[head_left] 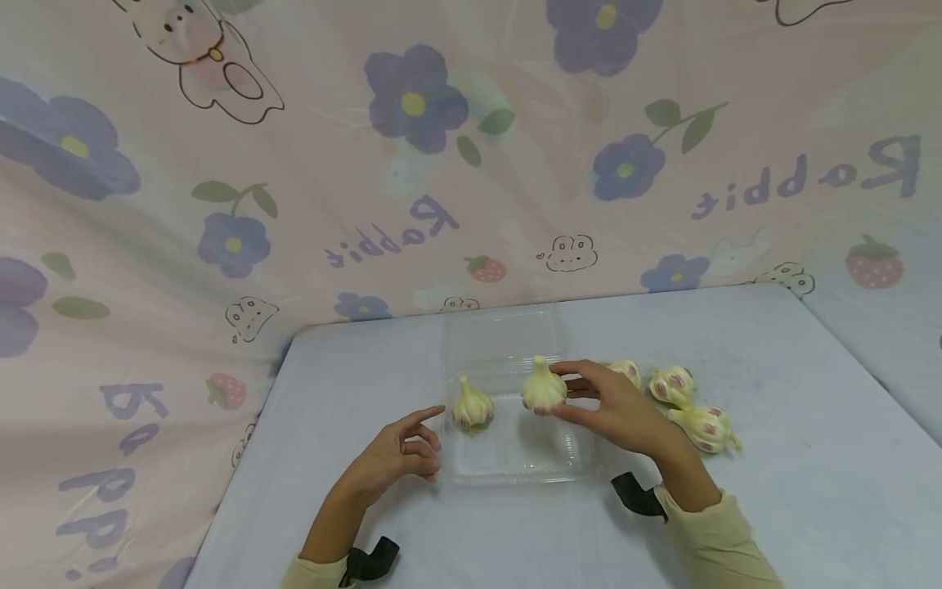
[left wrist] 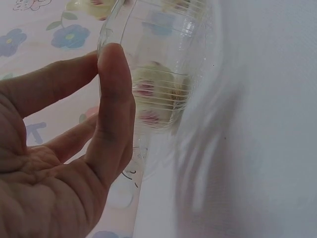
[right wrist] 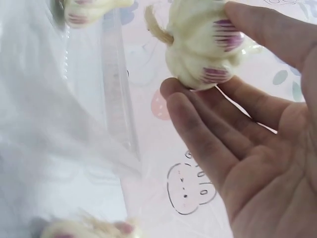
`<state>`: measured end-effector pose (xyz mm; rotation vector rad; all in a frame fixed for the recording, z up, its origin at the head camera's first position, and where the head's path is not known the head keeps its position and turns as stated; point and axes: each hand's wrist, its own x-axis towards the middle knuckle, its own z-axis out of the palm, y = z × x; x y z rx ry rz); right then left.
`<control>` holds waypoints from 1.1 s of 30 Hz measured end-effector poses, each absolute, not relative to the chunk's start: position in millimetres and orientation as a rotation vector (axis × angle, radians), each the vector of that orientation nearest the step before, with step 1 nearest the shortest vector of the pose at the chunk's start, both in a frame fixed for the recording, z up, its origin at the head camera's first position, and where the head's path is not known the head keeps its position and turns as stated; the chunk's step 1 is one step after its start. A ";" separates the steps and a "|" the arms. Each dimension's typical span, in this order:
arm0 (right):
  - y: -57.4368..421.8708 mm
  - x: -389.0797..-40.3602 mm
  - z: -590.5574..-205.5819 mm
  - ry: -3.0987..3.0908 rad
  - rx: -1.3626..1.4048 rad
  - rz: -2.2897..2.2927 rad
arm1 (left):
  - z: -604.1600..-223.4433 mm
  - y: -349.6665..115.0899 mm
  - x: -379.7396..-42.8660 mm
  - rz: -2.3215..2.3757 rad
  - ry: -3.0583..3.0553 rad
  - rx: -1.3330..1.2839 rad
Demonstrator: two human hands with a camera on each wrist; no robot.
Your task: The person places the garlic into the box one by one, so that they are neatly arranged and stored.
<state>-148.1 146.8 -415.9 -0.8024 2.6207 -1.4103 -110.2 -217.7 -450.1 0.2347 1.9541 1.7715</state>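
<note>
In the head view, my right hand (head_left: 618, 409) holds a garlic bulb (head_left: 543, 386) over the right part of an open clear plastic container (head_left: 515, 477). Thumb and fingertips pinch the bulb from its side, as the right wrist view shows, with purple streaks on its pale skin. A second garlic bulb (head_left: 472, 407) sits stem up inside the container at the left. My left hand (head_left: 393, 458) is at the container's left edge, fingers loosely bent and the index finger reaching toward the rim. Through the ribbed wall a bulb (left wrist: 156, 96) shows in the left wrist view.
Right of the container lie several more garlic bulbs, one (head_left: 624, 370) partly behind my right hand, others (head_left: 671, 386) farther right. The container's lid (head_left: 504, 337) is folded back toward the printed curtain (head_left: 500, 188). A white cloth (head_left: 809, 491) covers the table.
</note>
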 end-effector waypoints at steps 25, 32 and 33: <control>105.7 -153.7 -441.7 2.626 -0.803 -1.390 | -451.3 -218.7 -109.1 1.765 1.966 0.254; 99.4 -159.9 -449.8 2.619 -0.806 -1.331 | -451.9 -217.6 -109.3 1.763 1.958 0.249; 99.1 -159.9 -450.4 2.628 -0.798 -1.317 | -452.1 -217.2 -109.2 1.765 1.956 0.251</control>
